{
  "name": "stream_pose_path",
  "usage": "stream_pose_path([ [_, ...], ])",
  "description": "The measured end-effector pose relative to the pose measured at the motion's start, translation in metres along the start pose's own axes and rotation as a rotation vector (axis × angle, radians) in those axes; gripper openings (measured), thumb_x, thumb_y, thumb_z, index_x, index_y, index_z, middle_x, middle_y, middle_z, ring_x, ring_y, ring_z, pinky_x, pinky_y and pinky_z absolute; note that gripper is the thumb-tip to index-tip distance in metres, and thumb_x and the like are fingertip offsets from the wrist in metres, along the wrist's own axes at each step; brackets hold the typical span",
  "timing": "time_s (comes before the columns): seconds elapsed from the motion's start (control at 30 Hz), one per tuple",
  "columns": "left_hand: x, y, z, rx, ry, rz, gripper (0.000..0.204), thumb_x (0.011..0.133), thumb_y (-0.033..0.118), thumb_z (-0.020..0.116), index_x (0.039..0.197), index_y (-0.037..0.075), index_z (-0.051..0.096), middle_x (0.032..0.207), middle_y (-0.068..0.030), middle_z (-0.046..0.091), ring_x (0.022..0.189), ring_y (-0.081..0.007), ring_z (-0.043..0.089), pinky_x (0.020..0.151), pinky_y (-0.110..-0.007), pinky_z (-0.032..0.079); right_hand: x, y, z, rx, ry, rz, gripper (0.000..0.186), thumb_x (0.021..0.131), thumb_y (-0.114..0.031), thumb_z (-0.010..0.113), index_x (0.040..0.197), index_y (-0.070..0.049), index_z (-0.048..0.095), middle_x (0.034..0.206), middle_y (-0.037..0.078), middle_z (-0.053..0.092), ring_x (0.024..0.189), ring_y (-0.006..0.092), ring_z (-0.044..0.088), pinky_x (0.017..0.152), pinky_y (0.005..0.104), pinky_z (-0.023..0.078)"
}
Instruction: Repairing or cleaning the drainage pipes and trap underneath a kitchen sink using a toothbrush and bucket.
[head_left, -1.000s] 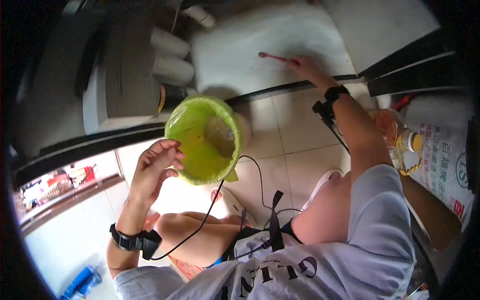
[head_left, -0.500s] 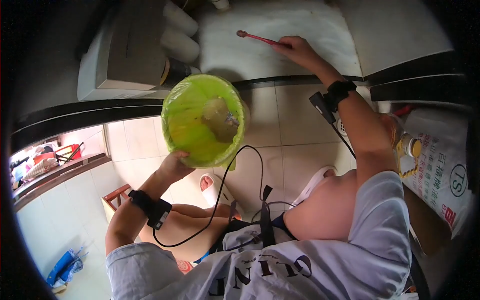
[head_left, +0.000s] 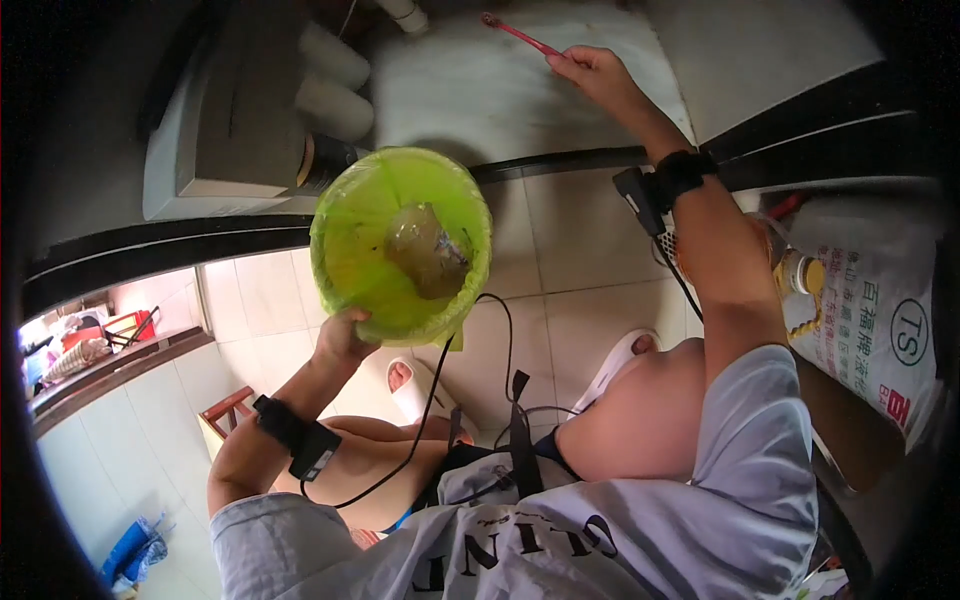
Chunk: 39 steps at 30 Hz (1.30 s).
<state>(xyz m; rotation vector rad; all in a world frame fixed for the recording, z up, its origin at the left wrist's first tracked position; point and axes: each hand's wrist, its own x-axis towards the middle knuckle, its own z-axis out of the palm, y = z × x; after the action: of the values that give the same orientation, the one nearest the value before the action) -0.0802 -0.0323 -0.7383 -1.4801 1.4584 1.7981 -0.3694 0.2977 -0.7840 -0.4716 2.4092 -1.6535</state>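
Bin (head_left: 400, 240) lined with a green bag, held up in the middle of the frame, mouth toward the camera, a clump of wet-looking rubbish lying inside. Gripped from below at the rim by the left hand (head_left: 343, 338), fingers clamped on the lower edge. Right hand (head_left: 592, 73) stretched to the upper middle of the frame, fingers closed on a thin pink stick (head_left: 520, 35), perhaps a toothbrush or straw, its far end over the pale counter (head_left: 470, 90).

For doing this well, judged from the frame: keep the bin level and close under the counter edge, so nothing tips out of the tilted mouth; hold the liner pinched against the rim so the bag does not slip in; bring the pink stick across over the bin's mouth rather than over the floor.

Counted: one bin, one green liner, one pink stick, two white slippers (head_left: 408, 385) on the tiled floor (head_left: 580, 300), two pale rolls (head_left: 330, 80) at upper left beside a grey box (head_left: 225, 140), one printed sack (head_left: 880, 320) at right, two wrist bands with black units.
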Motion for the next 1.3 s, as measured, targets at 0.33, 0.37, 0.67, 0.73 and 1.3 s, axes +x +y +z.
stream_pose_path([
  [0.33, -0.071, 0.06, 0.055, 0.101, -0.184, 0.0, 0.047, 0.067, 0.01, 0.051, 0.112, 0.001, 0.041, 0.105, -0.0115, 0.051, 0.093, -0.0203, 0.053, 0.078, -0.033, 0.047, 0.003, -0.042, -0.045, 0.001, 0.174, 0.006, 0.031, 0.075, -0.038, 0.06, 0.078, -0.008, 0.061, 0.059, -0.006, 0.046, 0.051, 0.0021, 0.035, 0.045, 0.0178, 0.027],
  [0.37, -0.074, 0.069, 0.067, 0.102, -0.192, 0.011, 0.047, 0.067, 0.01, 0.051, 0.112, 0.001, 0.041, 0.105, -0.0115, 0.051, 0.093, -0.0203, 0.053, 0.078, -0.033, 0.047, 0.0, -0.052, -0.053, -0.004, 0.182, -0.003, 0.031, 0.075, -0.038, 0.06, 0.078, -0.008, 0.061, 0.059, -0.006, 0.046, 0.051, 0.0021, 0.035, 0.045, 0.0178, 0.027],
  [0.67, -0.043, 0.112, 0.175, 0.199, -0.238, 0.157, 0.031, 0.069, 0.012, 0.053, 0.099, 0.006, 0.046, 0.087, -0.0067, 0.055, 0.07, -0.019, 0.057, 0.054, -0.028, 0.048, -0.037, -0.118, -0.114, -0.075, 0.262, -0.109, 0.029, 0.074, -0.036, 0.061, 0.078, -0.007, 0.063, 0.057, -0.005, 0.047, 0.048, 0.0012, 0.036, 0.043, 0.0171, 0.025],
  [0.73, -0.03, 0.122, 0.204, 0.139, -0.247, 0.167, 0.031, 0.069, 0.01, 0.052, 0.099, 0.005, 0.046, 0.087, -0.0076, 0.055, 0.07, -0.0201, 0.058, 0.055, -0.03, 0.049, -0.041, -0.119, -0.124, -0.094, 0.288, -0.103, 0.031, 0.073, -0.033, 0.062, 0.08, -0.002, 0.064, 0.059, 0.002, 0.055, 0.053, 0.0093, 0.05, 0.051, 0.024, 0.039],
  [1.3, -0.001, 0.142, 0.245, 0.138, -0.288, 0.192, 0.024, 0.069, 0.012, 0.053, 0.092, 0.006, 0.048, 0.077, -0.0075, 0.055, 0.063, -0.0198, 0.056, 0.052, -0.031, 0.048, -0.046, -0.131, -0.096, 0.049, -0.233, -0.121, 0.015, 0.079, -0.016, 0.056, 0.085, -0.002, 0.057, 0.065, -0.002, 0.053, 0.057, 0.0034, 0.044, 0.049, 0.019, 0.035],
])
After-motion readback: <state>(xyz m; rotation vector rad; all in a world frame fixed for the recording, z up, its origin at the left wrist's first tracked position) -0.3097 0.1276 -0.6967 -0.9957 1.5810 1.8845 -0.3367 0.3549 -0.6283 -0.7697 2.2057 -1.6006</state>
